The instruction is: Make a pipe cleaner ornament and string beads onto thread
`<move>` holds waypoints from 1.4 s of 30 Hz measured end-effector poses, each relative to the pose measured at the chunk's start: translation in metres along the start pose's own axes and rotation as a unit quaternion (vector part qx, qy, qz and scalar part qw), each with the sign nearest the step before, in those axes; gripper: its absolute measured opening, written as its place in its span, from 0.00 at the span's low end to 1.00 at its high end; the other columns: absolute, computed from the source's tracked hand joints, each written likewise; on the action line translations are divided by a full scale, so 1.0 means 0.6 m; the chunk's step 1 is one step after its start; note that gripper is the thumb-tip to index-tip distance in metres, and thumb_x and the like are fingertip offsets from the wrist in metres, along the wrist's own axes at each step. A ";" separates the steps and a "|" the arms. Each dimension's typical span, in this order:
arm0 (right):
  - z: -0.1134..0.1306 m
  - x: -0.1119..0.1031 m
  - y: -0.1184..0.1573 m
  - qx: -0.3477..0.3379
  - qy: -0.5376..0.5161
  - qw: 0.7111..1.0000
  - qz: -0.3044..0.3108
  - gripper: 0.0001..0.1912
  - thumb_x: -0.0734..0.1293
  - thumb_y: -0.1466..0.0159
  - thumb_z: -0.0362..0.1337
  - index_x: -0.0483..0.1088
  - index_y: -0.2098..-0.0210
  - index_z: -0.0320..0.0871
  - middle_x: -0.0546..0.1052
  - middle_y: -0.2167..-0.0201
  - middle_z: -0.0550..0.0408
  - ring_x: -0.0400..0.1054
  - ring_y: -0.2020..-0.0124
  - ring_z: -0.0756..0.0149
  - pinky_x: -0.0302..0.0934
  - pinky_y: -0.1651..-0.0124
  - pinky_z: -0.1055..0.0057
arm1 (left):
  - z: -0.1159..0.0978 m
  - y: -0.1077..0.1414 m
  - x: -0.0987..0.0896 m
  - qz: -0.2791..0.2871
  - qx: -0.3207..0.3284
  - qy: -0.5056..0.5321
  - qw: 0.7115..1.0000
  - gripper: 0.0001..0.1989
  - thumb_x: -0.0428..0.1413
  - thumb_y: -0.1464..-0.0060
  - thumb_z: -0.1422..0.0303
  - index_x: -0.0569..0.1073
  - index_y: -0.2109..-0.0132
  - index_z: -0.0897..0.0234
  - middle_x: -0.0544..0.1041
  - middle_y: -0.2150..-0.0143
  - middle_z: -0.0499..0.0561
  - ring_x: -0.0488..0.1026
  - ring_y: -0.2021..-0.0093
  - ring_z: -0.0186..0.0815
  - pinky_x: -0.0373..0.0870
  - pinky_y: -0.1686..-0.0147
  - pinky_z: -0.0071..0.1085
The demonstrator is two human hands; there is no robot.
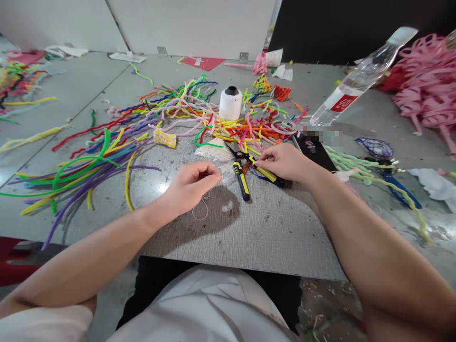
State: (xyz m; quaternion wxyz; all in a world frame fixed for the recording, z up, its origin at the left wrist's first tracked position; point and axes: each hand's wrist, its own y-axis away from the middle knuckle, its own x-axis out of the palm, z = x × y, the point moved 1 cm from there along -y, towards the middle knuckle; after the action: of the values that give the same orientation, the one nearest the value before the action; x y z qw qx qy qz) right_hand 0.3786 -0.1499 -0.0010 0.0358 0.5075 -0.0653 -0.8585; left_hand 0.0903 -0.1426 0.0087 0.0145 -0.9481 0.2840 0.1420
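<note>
My left hand (194, 186) is closed in a pinch above the middle of the tabletop. Thin pale thread (201, 214) hangs in loops just beneath it, seemingly from the pinched fingers. My right hand (285, 161) is also closed, its fingertips bent together over one handle of yellow-and-black pliers (242, 180). Whether it grips that handle or pinches something fine is hidden. The pliers lie with handles spread, jaws pointing away from me. Beyond the jaws, a heap of tiny white beads (215, 151) rests on clear plastic. A green pipe cleaner (199, 137) arches over the heap.
Behind the beads stands a white thread spool (230, 103) among colourful pipe cleaners (171, 107). More pipe cleaners (85, 171) spread leftward. At right are a tilted clear bottle (356, 80), a dark phone-like slab (313, 149), blue-handled pliers (399, 187) and pink cords (425, 85).
</note>
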 end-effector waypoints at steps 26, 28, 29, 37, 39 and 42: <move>0.009 0.013 0.008 -0.031 0.107 0.993 -0.038 0.09 0.68 0.36 0.36 0.83 0.64 0.41 0.85 0.66 0.44 0.78 0.62 0.52 0.63 0.59 0.61 | -0.002 0.002 0.000 -0.003 0.004 -0.012 1.000 0.11 0.60 0.47 0.61 0.73 0.70 0.63 0.65 0.77 0.43 0.59 0.77 0.27 0.54 0.77 0.27; 0.012 0.016 0.007 -0.034 0.134 0.990 -0.034 0.10 0.68 0.35 0.36 0.82 0.64 0.41 0.86 0.64 0.43 0.79 0.61 0.52 0.62 0.60 0.61 | -0.004 0.001 0.000 -0.003 0.008 -0.015 1.000 0.10 0.60 0.46 0.61 0.73 0.70 0.63 0.65 0.77 0.43 0.59 0.77 0.27 0.54 0.77 0.27; 0.015 0.017 0.007 -0.033 0.149 0.988 -0.030 0.10 0.67 0.34 0.36 0.82 0.63 0.41 0.86 0.64 0.43 0.79 0.61 0.51 0.61 0.60 0.61 | -0.004 0.001 0.000 -0.003 0.010 -0.016 1.000 0.10 0.60 0.46 0.61 0.73 0.70 0.63 0.65 0.77 0.43 0.59 0.77 0.27 0.54 0.77 0.27; 0.063 0.024 0.024 0.007 0.276 0.961 -0.029 0.14 0.64 0.30 0.35 0.83 0.58 0.39 0.87 0.58 0.39 0.80 0.56 0.47 0.54 0.65 0.60 | -0.006 0.000 0.001 0.000 0.018 -0.027 0.999 0.10 0.59 0.45 0.62 0.73 0.70 0.63 0.65 0.78 0.42 0.59 0.77 0.26 0.54 0.78 0.25; 0.070 0.026 0.028 0.014 0.282 0.959 -0.025 0.15 0.63 0.30 0.35 0.83 0.57 0.38 0.86 0.57 0.37 0.80 0.56 0.45 0.53 0.66 0.60 | -0.005 0.001 0.001 -0.001 0.024 -0.029 0.999 0.10 0.59 0.45 0.62 0.73 0.70 0.63 0.65 0.78 0.42 0.59 0.77 0.26 0.53 0.78 0.25; 0.074 0.027 0.031 0.022 0.279 0.960 -0.018 0.16 0.63 0.29 0.35 0.83 0.54 0.37 0.86 0.56 0.35 0.79 0.57 0.44 0.53 0.66 0.60 | -0.003 0.001 0.000 0.000 0.029 -0.033 0.999 0.10 0.59 0.44 0.62 0.73 0.69 0.63 0.65 0.78 0.42 0.58 0.78 0.26 0.52 0.79 0.26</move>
State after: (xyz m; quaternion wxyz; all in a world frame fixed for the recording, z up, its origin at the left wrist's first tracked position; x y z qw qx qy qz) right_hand 0.3317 -0.1667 0.0090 0.0262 0.7283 -0.0622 -0.6820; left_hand 0.0905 -0.1437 0.0105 0.0511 -0.9421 0.2875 0.1646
